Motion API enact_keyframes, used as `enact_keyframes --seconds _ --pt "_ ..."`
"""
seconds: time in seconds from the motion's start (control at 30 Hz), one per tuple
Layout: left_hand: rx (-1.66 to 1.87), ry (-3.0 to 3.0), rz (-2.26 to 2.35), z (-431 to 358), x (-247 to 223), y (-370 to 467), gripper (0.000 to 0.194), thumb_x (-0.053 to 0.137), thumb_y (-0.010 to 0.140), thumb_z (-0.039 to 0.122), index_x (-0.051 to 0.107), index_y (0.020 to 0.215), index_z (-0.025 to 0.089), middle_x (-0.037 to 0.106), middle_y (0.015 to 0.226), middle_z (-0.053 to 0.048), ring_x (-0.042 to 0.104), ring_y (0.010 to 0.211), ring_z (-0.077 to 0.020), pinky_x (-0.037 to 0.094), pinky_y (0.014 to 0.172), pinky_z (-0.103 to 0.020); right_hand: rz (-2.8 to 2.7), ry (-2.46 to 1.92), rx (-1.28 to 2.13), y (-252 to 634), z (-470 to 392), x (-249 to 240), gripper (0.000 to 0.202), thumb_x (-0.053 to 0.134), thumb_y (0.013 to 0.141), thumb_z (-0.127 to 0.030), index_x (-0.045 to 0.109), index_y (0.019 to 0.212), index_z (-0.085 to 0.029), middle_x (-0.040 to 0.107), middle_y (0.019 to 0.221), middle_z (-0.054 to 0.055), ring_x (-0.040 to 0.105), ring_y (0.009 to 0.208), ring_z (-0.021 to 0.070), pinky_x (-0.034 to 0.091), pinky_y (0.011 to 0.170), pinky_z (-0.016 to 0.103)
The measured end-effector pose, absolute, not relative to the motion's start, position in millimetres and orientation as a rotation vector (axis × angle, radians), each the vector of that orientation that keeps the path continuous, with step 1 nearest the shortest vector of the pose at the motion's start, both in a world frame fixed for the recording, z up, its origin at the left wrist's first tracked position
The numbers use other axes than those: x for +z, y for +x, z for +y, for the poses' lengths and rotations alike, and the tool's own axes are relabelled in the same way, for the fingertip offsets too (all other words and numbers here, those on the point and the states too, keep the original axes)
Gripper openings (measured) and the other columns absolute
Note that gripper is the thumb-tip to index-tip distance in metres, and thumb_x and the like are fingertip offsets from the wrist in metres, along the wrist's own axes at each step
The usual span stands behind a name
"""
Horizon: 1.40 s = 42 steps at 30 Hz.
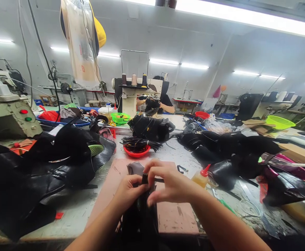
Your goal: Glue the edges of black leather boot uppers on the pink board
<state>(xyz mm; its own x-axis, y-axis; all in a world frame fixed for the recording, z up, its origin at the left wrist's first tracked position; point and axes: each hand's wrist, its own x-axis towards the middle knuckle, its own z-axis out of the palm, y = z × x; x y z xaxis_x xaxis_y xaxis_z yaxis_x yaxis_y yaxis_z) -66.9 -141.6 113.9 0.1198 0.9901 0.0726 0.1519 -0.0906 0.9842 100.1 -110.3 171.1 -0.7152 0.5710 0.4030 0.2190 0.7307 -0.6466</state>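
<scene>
A black leather piece (142, 212), perhaps a shoe upper, stands in front of me over the near edge of a pink work mat (175, 216). My left hand (131, 190) pinches its upper edge between thumb and fingers. From the other side, my right hand (168, 181) curls over that same edge, index fingertip touching it and thumb lower down. A thin dark strip shows between the right fingers; its ends are hidden. Just beyond my hands lies a grey shiny piece (135, 168).
Black leather pieces heap up at left (63, 157) and right (233, 146). Ahead are a red bowl (136, 153) of black strips and a glue bottle (201, 176) with a red tip. A co-worker (166, 103) sits behind a sewing machine (130, 101).
</scene>
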Motion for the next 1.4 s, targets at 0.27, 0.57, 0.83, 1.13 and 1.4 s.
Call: enact_keyframes --seconds 0.27,0.57,0.83,1.13,1.4 --pt "1.132 1.416 1.133 -146 115 -68 0.023 0.068 0.06 0.037 0.069 0.062 0.014 0.061 0.059 -0.001 0.051 0.058 -0.0141 0.039 0.057 -0.024 -2.308 -0.744 1.093 96 -90 167 0.007 0.059 0.075 -0.022 0.062 0.076 -0.016 0.061 0.068 0.0 0.055 0.064 0.0123 0.043 0.061 0.023" --pt "1.081 1.51 1.181 -144 110 -74 0.021 0.066 0.061 0.035 0.065 0.062 0.015 0.06 0.063 -0.002 0.05 0.063 -0.0159 0.039 0.057 -0.025 -2.384 -0.778 0.303 81 -111 155 0.011 0.055 0.077 -0.012 0.055 0.067 -0.017 0.058 0.065 0.002 0.051 0.062 0.0143 0.036 0.057 0.024" --pt "1.158 1.427 1.066 -146 114 -73 0.037 0.061 0.067 0.05 0.063 0.077 0.014 0.058 0.067 -0.001 0.05 0.065 -0.0154 0.039 0.061 -0.025 -2.413 -0.84 0.348 81 -111 156 0.01 0.051 0.079 -0.011 0.052 0.071 -0.016 0.055 0.064 0.001 0.048 0.058 0.0135 0.033 0.054 0.024" --pt "0.907 1.819 1.149 -144 123 -75 0.03 0.062 0.068 0.041 0.06 0.056 0.014 0.049 0.053 0.002 0.044 0.059 -0.0133 0.036 0.055 -0.022 -2.288 -0.766 0.345 81 -111 150 0.013 0.052 0.076 -0.009 0.05 0.066 -0.017 0.053 0.061 0.0 0.046 0.056 0.0122 0.033 0.054 0.024" --pt "0.696 1.701 0.877 -135 124 -96 0.03 0.061 0.072 0.043 0.065 0.071 0.014 0.052 0.062 0.002 0.044 0.06 -0.0118 0.035 0.055 -0.021 -2.232 -0.799 0.857 100 -100 154 0.012 0.049 0.082 -0.021 0.05 0.094 -0.019 0.053 0.076 -0.001 0.049 0.065 0.0113 0.039 0.061 0.024"
